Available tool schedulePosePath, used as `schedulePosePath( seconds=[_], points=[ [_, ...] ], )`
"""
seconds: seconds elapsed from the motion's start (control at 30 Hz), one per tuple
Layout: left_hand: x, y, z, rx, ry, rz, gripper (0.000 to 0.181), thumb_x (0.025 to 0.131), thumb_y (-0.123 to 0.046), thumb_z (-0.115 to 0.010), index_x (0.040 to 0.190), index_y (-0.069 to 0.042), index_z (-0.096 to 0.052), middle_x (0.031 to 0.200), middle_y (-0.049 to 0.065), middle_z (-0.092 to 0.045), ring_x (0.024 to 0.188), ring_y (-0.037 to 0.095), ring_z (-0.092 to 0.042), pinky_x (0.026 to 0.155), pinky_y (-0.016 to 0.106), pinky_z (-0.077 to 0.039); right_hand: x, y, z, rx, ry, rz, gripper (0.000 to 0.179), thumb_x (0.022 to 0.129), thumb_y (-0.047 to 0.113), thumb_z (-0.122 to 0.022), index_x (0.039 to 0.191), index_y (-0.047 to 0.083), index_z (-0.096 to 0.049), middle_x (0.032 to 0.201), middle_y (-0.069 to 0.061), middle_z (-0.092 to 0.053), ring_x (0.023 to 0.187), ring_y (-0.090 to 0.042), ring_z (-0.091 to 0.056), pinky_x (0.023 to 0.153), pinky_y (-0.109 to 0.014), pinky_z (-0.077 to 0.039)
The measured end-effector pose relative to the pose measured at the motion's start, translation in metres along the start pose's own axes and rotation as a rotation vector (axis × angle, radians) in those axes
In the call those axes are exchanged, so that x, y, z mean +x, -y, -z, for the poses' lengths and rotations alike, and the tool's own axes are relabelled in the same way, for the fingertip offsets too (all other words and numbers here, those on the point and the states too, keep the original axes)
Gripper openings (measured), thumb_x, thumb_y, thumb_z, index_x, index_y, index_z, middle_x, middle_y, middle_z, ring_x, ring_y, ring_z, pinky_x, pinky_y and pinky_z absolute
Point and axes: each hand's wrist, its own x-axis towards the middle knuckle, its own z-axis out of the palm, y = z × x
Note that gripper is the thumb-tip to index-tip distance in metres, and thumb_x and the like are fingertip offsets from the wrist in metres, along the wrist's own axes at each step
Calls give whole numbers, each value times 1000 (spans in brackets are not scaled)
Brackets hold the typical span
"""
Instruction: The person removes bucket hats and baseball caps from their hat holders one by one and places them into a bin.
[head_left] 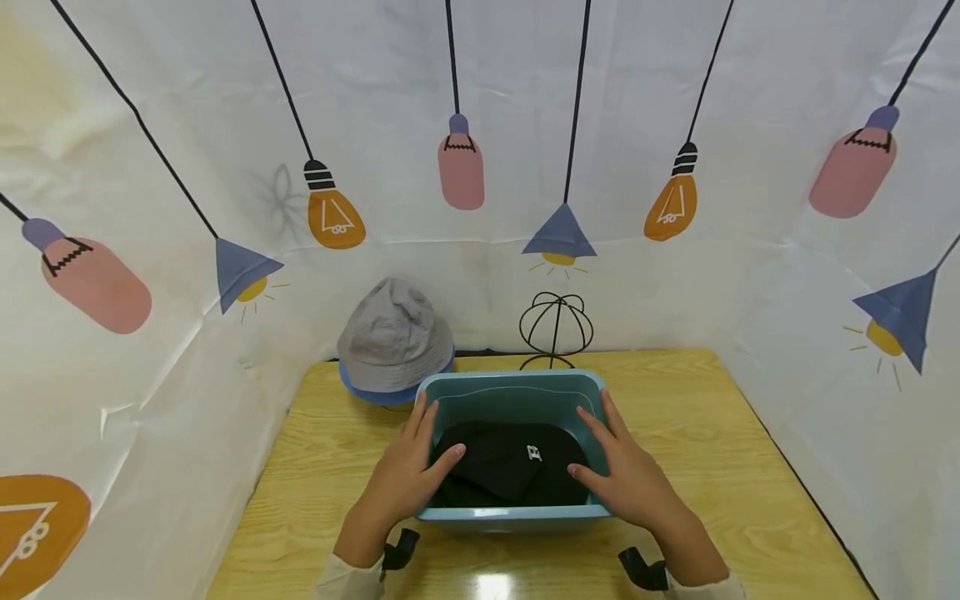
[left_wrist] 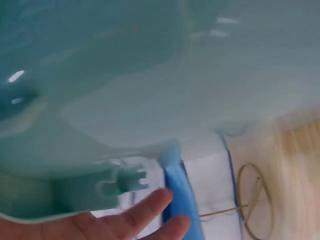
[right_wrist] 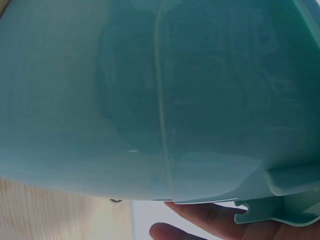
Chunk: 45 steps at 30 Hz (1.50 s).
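Note:
A blue-green plastic basin [head_left: 516, 515] is between my two hands in the head view. Inside it lies a black cap-like fabric item [head_left: 495, 467] with a small white embroidered mark. My left hand [head_left: 405, 475] holds the basin's left side, its thumb over the inside; in the left wrist view its fingertips [left_wrist: 155, 202] show outside the wall. On the right side, my right hand [head_left: 630, 475] holds the rim likewise, with fingers [right_wrist: 220, 220] outside beside the notched handle part [right_wrist: 260, 210]. The basin's underside is hidden in the head view.
Behind the basin's left corner sits a grey bucket hat [head_left: 393, 337] with a blue brim edge. A black wire stand [head_left: 557, 329] rises at the back of the wooden table [head_left: 675, 400]. White fabric walls [head_left: 487, 275] printed with lamps enclose the back and sides.

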Motion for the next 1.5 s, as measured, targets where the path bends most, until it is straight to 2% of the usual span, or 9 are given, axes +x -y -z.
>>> schedulePosePath(
  seconds=[0.2, 0.37, 0.5, 0.63, 0.77, 0.9, 1.0, 1.2, 1.5],
  points=[
    [2, -3, 12, 145, -29, -71, 89, 101, -67, -49, 165, -10, -27, 174, 16, -10, 156, 48, -21, 119, 68, -28, 1, 2, 4, -1, 6, 10, 83, 94, 47, -74, 164, 35, -31, 176, -4, 7, 140, -48, -49, 74, -49, -57],
    [9, -4, 21, 212, -55, -140, 88, 101, -61, -55, 163, -4, -29, 172, 21, -14, 155, 48, -23, 121, 64, -28, -3, 2, 4, 21, 13, -8, 90, 94, 49, -74, 166, 31, -24, 176, -4, 7, 142, -49, -46, 79, -54, -57],
    [17, -2, 28, 260, -85, -164, 87, 101, -56, -60, 162, -2, -30, 172, 22, -14, 155, 48, -23, 118, 68, -29, -4, 3, 3, 43, -3, 7, 96, 95, 53, -71, 168, 26, -15, 176, -5, 6, 147, -49, -39, 87, -63, -54],
    [26, -1, 37, 302, -114, -171, 89, 99, -55, -63, 163, -4, -29, 173, 20, -13, 157, 46, -20, 115, 73, -28, -4, 2, 2, 57, -13, 0, 102, 95, 57, -69, 169, 20, -9, 176, -3, 5, 151, -48, -32, 96, -70, -48],
    [37, 0, 48, 346, -130, -176, 92, 97, -54, -67, 163, -3, -28, 172, 21, -14, 157, 46, -19, 117, 71, -28, -6, 0, 0, 60, -14, -12, 104, 95, 59, -68, 169, 18, -7, 176, -2, 5, 154, -47, -26, 101, -74, -43],
    [48, 6, 61, 393, -139, -165, 93, 97, -53, -67, 163, -1, -26, 171, 25, -14, 155, 49, -21, 118, 67, -29, -5, 0, -1, 61, -21, 4, 104, 95, 57, -69, 169, 17, -7, 176, -3, 4, 154, -47, -26, 101, -75, -42],
    [55, 9, 68, 399, -128, -137, 94, 98, -54, -66, 164, -3, -23, 172, 24, -11, 157, 48, -17, 118, 70, -26, -5, 1, 0, 64, -21, 11, 103, 95, 56, -69, 169, 17, -7, 176, -5, 4, 153, -48, -27, 100, -74, -44],
    [66, 8, 76, 427, -109, -103, 95, 97, -56, -65, 165, -6, -21, 173, 22, -4, 158, 47, -9, 119, 75, -16, -6, 0, 0, 67, -21, -3, 103, 95, 56, -69, 169, 17, -9, 176, -5, 4, 153, -49, -26, 100, -75, -42],
    [84, 5, 86, 510, -112, -109, 98, 96, -60, -64, 166, -8, -20, 172, 26, -2, 158, 49, -6, 120, 74, -11, -5, 3, 2, 74, -22, 6, 103, 94, 55, -71, 168, 16, -12, 176, -6, 3, 155, -48, -23, 102, -76, -40]
  ],
)
